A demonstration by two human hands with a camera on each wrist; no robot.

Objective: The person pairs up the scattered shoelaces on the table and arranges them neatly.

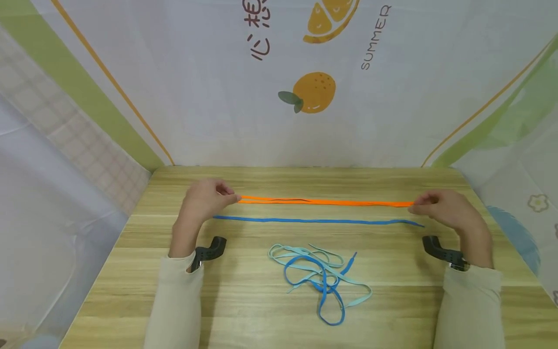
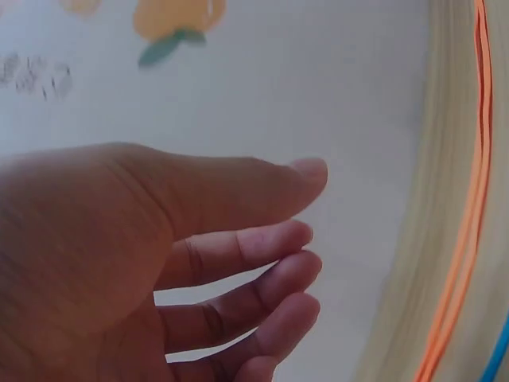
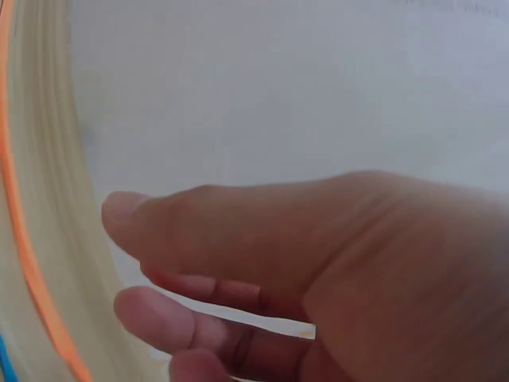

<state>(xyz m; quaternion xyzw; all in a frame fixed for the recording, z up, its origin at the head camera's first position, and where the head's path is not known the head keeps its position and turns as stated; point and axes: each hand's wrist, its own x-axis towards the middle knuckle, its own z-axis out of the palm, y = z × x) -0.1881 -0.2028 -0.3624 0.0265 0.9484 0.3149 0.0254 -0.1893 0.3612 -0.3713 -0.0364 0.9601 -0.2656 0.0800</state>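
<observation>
An orange shoelace [image 1: 348, 202] lies stretched from left to right across the table, two strands showing side by side toward its left part. At its left end is my left hand [image 1: 205, 201]; in the left wrist view its thumb and loosely bent fingers stand apart with nothing between them. My right hand [image 1: 451, 211] hovers by the right end, likewise holding nothing in the right wrist view. Both tips of the orange lace are hidden by the hands. Just nearer than it, a blue shoelace [image 1: 314, 221] lies almost straight and parallel.
Closer to me, a loose tangle of a light teal shoelace [image 1: 357, 284] and another blue shoelace [image 1: 323, 300] rests on the wooden table [image 1: 244, 310]. A printed white curtain [image 1: 218, 121] hangs behind the table, with more cloth at both sides.
</observation>
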